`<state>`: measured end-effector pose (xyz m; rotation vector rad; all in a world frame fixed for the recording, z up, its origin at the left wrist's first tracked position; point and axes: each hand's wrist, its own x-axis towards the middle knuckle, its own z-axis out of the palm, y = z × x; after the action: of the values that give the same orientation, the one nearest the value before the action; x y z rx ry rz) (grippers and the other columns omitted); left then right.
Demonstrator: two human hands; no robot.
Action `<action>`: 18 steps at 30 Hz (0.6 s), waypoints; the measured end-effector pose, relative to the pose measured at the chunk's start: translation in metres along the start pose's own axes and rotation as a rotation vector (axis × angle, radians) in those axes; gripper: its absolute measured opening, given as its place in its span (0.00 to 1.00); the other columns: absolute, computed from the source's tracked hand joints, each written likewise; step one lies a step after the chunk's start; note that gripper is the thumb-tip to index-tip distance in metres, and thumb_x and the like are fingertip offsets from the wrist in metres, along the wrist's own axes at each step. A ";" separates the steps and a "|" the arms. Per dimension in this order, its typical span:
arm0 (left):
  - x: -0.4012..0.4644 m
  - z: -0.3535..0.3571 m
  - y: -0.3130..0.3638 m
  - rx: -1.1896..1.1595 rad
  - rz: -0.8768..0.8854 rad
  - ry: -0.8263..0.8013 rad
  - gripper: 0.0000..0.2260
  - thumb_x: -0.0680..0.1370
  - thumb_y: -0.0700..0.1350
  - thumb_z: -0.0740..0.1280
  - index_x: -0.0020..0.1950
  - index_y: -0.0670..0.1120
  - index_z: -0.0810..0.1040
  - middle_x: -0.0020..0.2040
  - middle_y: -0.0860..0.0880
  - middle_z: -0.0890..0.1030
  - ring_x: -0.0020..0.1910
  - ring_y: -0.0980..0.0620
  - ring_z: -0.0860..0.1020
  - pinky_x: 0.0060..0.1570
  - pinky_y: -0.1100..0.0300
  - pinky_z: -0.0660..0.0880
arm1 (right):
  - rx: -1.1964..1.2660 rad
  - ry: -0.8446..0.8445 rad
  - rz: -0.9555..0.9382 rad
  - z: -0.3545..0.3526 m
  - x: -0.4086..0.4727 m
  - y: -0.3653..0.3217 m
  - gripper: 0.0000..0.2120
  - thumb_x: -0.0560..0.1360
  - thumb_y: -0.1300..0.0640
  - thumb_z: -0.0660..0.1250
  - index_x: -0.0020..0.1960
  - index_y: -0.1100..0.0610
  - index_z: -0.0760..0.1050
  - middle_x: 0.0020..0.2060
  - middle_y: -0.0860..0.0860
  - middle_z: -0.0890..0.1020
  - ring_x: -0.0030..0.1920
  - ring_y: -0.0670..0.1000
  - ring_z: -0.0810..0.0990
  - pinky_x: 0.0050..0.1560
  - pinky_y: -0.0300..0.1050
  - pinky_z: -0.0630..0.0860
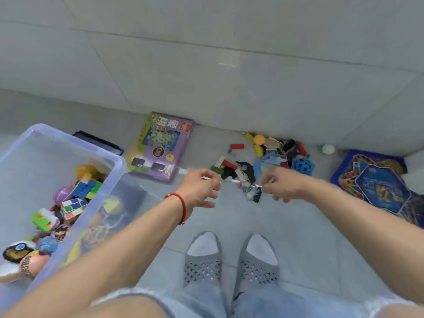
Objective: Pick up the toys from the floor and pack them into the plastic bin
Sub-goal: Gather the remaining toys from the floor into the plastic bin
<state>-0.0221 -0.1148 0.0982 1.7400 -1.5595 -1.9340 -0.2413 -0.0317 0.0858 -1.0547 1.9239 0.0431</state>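
1. The bin (pixel 110 171) sits on the floor (pixel 229 216) at the person's left and already holds a share of the toys: 2 puzzle cubes (pixel 80 196), a green toy (pixel 42 219), a purple ball (pixel 63 193) and some soft figures near the lower edge.
2. Much is left. A pile of small blocks and pieces (pixel 263 161) lies on the floor ahead, by the wall, with a blue holed ball (pixel 303 166) at its right edge and an orange ball (pixel 259 139) at its far side.
3. A purple box (pixel 158 148) lies flat between the bin and the pile; a blue game board (pixel 376 187) lies at far right, and a white ball (pixel 328 149) sits near the wall beside it.
4. The left hand (pixel 200 188) is over the near edge of the pile, fingers curled around a thin white piece; blur hides what it is.
5. The right hand (pixel 283 187) is just beside it, fingertips pinched on another small white piece, also too blurred to name.
6. Judged from this, the task is perhaps half done: the loose pile, box, board and stray ball remain.
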 end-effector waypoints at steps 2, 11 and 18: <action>0.036 0.011 -0.014 0.075 -0.025 0.010 0.04 0.77 0.40 0.66 0.50 0.45 0.78 0.46 0.45 0.80 0.42 0.47 0.78 0.45 0.50 0.82 | -0.126 0.037 -0.004 0.023 0.029 0.014 0.13 0.78 0.51 0.64 0.60 0.56 0.76 0.53 0.55 0.81 0.52 0.56 0.81 0.50 0.50 0.80; 0.163 0.025 -0.054 0.548 0.290 0.257 0.21 0.71 0.42 0.73 0.61 0.52 0.73 0.60 0.48 0.74 0.55 0.48 0.77 0.56 0.55 0.77 | -0.345 0.441 -0.418 0.059 0.138 0.007 0.25 0.74 0.49 0.70 0.68 0.56 0.71 0.61 0.56 0.74 0.60 0.59 0.73 0.52 0.56 0.74; 0.179 0.025 -0.087 0.597 0.528 0.282 0.25 0.67 0.41 0.68 0.64 0.48 0.75 0.63 0.49 0.74 0.59 0.48 0.75 0.60 0.54 0.75 | -0.412 0.533 -0.535 0.087 0.171 0.003 0.29 0.72 0.44 0.69 0.68 0.58 0.72 0.61 0.54 0.78 0.58 0.59 0.75 0.54 0.52 0.72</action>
<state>-0.0574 -0.1770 -0.0897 1.4449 -2.3189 -0.9941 -0.2199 -0.1053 -0.0906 -1.9936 2.0677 -0.1654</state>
